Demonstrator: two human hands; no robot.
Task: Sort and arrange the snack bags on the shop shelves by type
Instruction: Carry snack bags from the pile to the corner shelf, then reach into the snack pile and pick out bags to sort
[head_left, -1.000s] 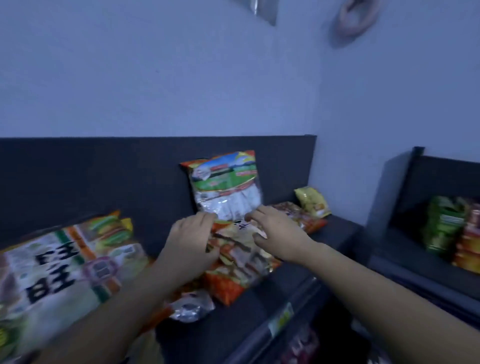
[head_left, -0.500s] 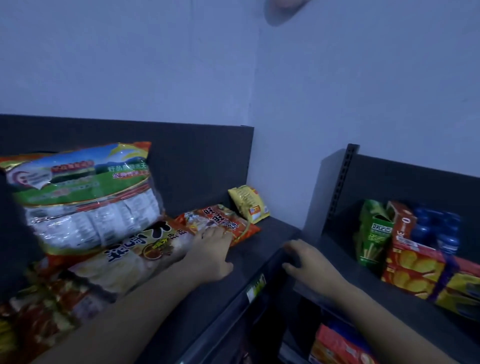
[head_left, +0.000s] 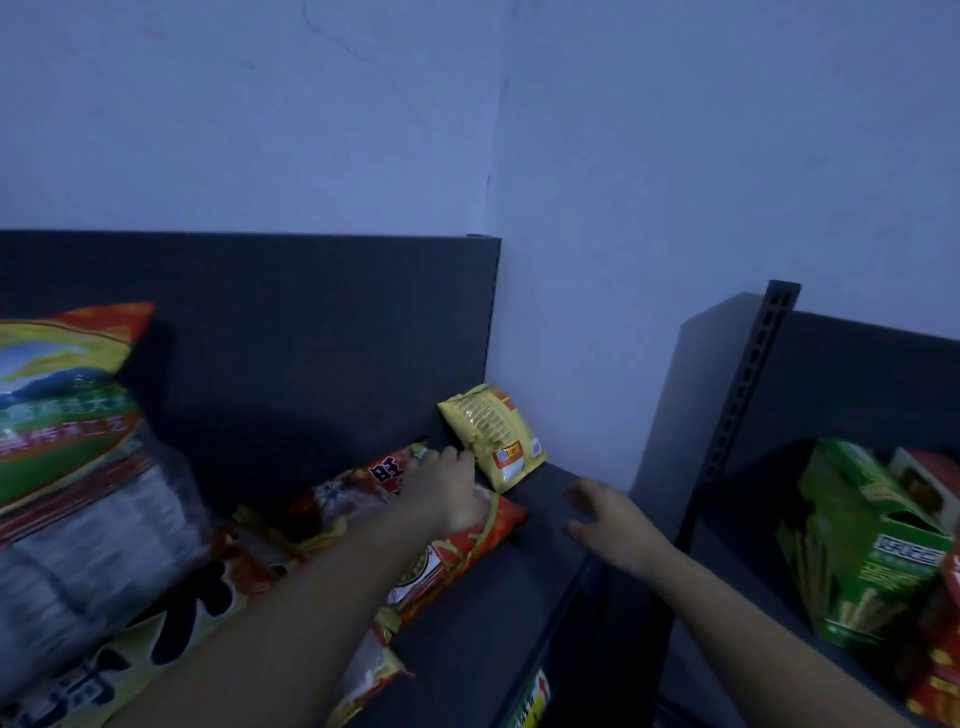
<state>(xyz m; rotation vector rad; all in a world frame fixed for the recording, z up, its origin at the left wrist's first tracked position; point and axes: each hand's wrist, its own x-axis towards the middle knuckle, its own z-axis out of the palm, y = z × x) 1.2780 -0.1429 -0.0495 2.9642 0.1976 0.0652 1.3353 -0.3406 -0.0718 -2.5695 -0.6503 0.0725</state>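
One yellow bag (head_left: 488, 434) logged leaning in shelf (head_left: 483, 618) back corner, long axis tilted, top up-left (crinkled glossy pillow). Found left hand (head_left: 447, 491) straight-fingered at its edge, contact unclear; right hand (head_left: 608, 512) spread, empty.

We find a small bag (head_left: 491, 436) propped in the shelf's (head_left: 483, 613) back right corner, a flat bag (head_left: 462, 551) lying just before it, a big bag (head_left: 62, 410) leaning at the left edge.
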